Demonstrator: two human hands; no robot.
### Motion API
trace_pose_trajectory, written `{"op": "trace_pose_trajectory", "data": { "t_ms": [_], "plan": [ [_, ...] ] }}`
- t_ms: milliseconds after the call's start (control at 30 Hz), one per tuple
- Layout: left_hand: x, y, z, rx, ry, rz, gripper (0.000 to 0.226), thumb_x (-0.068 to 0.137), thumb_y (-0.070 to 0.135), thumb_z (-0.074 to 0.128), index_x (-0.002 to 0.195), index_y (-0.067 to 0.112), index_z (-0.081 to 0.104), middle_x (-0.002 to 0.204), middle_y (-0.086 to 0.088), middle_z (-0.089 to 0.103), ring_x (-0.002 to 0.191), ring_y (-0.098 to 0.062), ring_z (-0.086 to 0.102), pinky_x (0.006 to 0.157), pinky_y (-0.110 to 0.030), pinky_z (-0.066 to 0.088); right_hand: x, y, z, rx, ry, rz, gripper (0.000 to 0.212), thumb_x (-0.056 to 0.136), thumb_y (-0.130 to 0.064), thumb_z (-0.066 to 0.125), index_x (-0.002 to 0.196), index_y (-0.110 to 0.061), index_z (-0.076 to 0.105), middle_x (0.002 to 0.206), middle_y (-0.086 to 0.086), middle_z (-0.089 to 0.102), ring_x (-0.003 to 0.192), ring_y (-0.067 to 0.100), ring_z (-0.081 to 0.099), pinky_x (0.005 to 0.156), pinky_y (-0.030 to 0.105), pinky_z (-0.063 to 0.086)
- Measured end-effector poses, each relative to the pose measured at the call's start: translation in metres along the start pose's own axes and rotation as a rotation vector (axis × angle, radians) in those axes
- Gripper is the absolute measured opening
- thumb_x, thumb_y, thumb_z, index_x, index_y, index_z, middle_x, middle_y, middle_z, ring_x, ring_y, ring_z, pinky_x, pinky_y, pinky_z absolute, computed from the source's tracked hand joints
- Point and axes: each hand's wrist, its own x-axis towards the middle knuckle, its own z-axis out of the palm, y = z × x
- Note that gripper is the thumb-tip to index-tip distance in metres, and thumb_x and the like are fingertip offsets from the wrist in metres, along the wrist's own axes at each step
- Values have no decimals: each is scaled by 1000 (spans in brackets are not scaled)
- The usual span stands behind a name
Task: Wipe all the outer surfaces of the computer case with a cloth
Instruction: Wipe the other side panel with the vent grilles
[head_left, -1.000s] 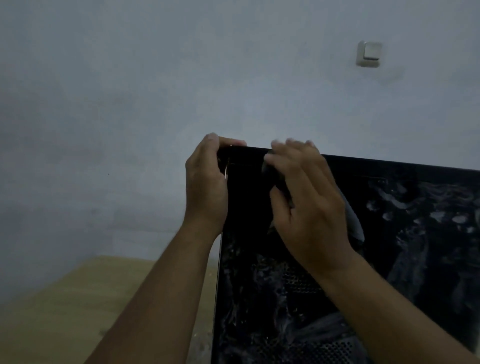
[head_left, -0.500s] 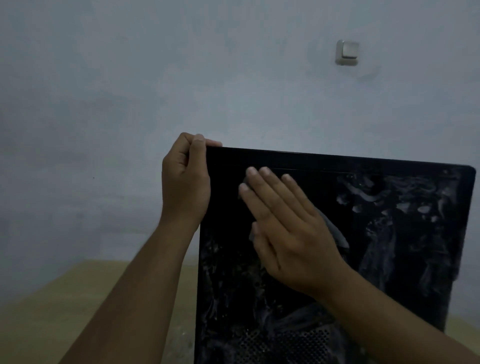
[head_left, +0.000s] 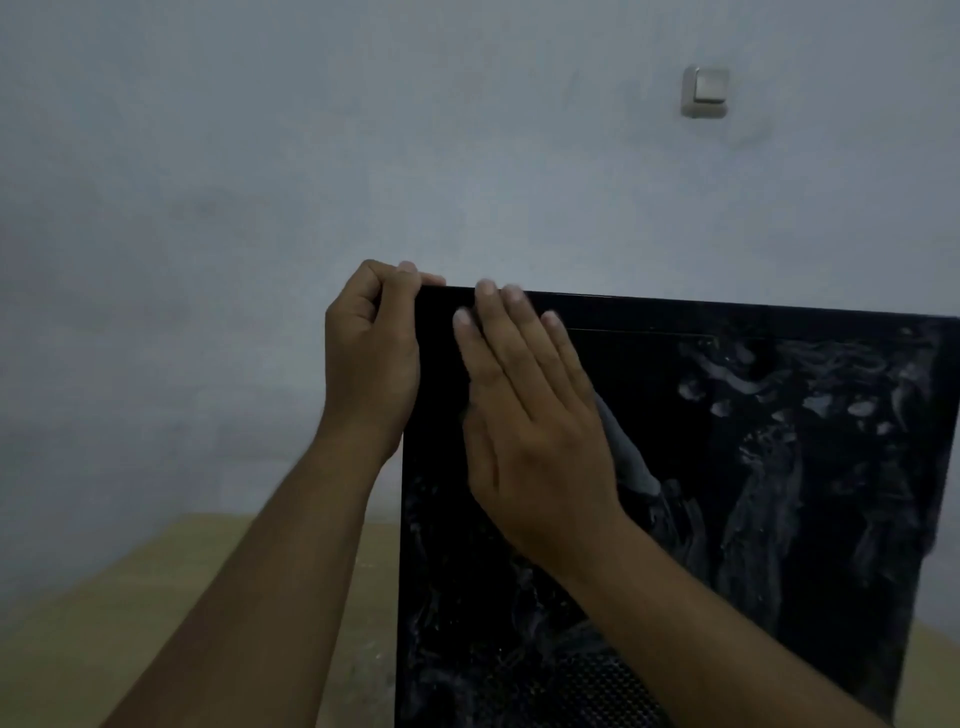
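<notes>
Left hand grips case; right hand presses cloth.

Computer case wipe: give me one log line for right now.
left hand: grips computer case top corner | right hand: flat, presses cloth near top edge | smears: right of cloth

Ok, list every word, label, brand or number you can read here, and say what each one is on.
No text can be read in this view.
computer case: only pale smears and a perforated grille, no logo or label visible.
wall switch: blank.
cloth under the right hand: no print visible.
table: plain wood.
</notes>
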Motion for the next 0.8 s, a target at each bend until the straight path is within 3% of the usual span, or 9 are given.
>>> {"op": "trace_pose_trajectory", "data": {
  "t_ms": [100, 200, 300, 400, 467, 533, 667, 800],
  "plan": [
    [-1, -1, 2, 29, 24, 28, 29, 103, 25, 48, 89, 11, 69, 89, 0, 71, 83, -12, 66, 73, -29, 53, -18, 23, -16, -16, -140, -212, 48, 97, -6, 49, 144, 0, 45, 155, 16, 35, 148, 27, 27, 118, 49, 28],
    [0, -1, 4, 55, 40, 30, 30, 103, 27, 47, 87, 14, 68, 88, 3, 71, 80, -13, 65, 70, -32, 51, -26, 52, -34, 8, -150, -218, 40, 97, -7, 53, 136, 2, 54, 151, 16, 41, 145, 28, 34, 115, 51, 33],
    [-1, 5, 6, 150, 67, 23, 27, 100, 25, 47, 87, 18, 70, 81, 4, 69, 72, -9, 62, 62, -28, 49, -24, 72, -43, 8, -5, -45, 34, 98, -3, 50, 131, 4, 56, 148, 18, 45, 143, 30, 37, 115, 54, 32],
    [-3, 11, 16, 252, 138, 52, 26, 98, 22, 45, 91, 9, 66, 77, 3, 65, 57, -1, 51, 48, -16, 39, -14, 59, -31, 41, 265, 293, 32, 101, -2, 45, 131, 4, 56, 146, 16, 47, 143, 28, 36, 117, 52, 29],
    [-4, 12, 23, 320, 188, 87, 24, 97, 22, 46, 86, 4, 57, 75, 0, 62, 53, -2, 47, 46, -14, 36, -5, 37, -16, 68, 401, 478, 32, 102, -3, 44, 131, 3, 56, 148, 15, 47, 144, 26, 35, 119, 50, 27],
    [-5, 11, 27, 413, 220, 138, 21, 96, 22, 49, 80, 9, 49, 68, 1, 54, 53, 0, 46, 48, -13, 36, 0, 20, -4, 76, 437, 507, 34, 101, -3, 45, 133, 3, 56, 148, 15, 46, 144, 26, 34, 119, 50, 27],
    [-5, 9, 25, 487, 246, 188, 19, 96, 23, 51, 83, 9, 53, 70, 3, 56, 58, 4, 51, 51, -11, 36, -13, 17, -1, 110, 220, 165, 32, 98, -2, 52, 129, 1, 60, 144, 14, 51, 142, 25, 40, 116, 50, 32],
    [-5, 6, 24, 476, 280, 229, 23, 91, 28, 50, 84, 7, 57, 83, -2, 70, 73, -15, 61, 62, -25, 42, -27, 43, -19, 127, -71, -240, 29, 98, -7, 57, 124, -1, 66, 143, 12, 52, 140, 23, 43, 114, 47, 36]
  ]
}}
